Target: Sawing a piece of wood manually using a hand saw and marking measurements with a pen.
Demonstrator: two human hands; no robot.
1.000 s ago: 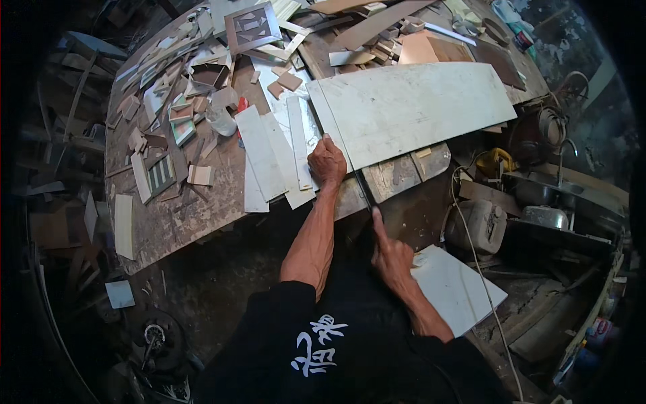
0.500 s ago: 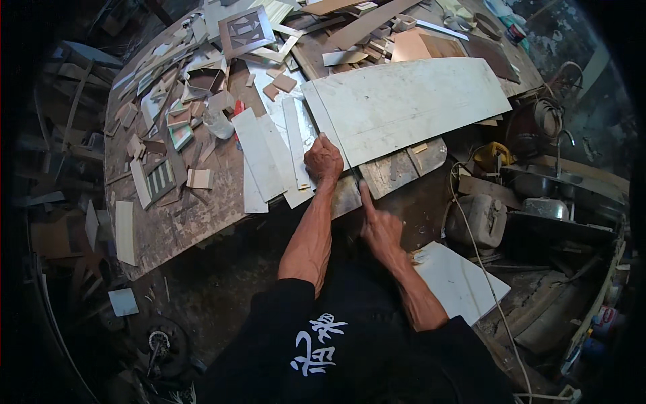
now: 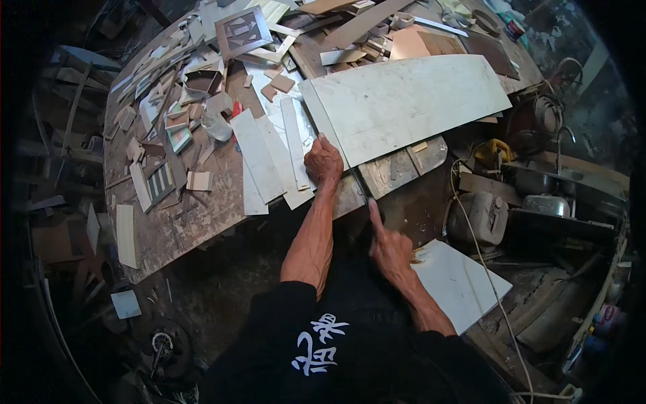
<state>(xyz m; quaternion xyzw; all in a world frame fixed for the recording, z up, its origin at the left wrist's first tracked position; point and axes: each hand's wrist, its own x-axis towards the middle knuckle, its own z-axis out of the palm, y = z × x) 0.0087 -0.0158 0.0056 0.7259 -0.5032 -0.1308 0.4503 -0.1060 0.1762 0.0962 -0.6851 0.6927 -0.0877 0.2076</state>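
Observation:
A long white board (image 3: 410, 101) lies across the workbench, with a thin straight line parting a narrow strip at its left end. My left hand (image 3: 324, 163) is closed over the near corner of that strip, its thumb on top. At the line's near end, a thin dark saw blade (image 3: 361, 185) juts past the board's edge toward me. My right hand (image 3: 392, 252) is closed at its near end, index finger stretched along it; the handle is hidden in the palm. Narrow white panels (image 3: 258, 156) lie left of my left hand.
Wood offcuts (image 3: 178, 118) and a framed piece (image 3: 243, 32) crowd the bench (image 3: 195, 229). Beneath my right arm lies a white panel (image 3: 461, 286). A jerrycan (image 3: 476, 219), a metal sink (image 3: 546, 205) and a hanging cable (image 3: 481, 259) are on the right.
My right hand has drawn back toward me and slightly right, and more of the dark blade shows past the board's edge. My left hand stays on the board.

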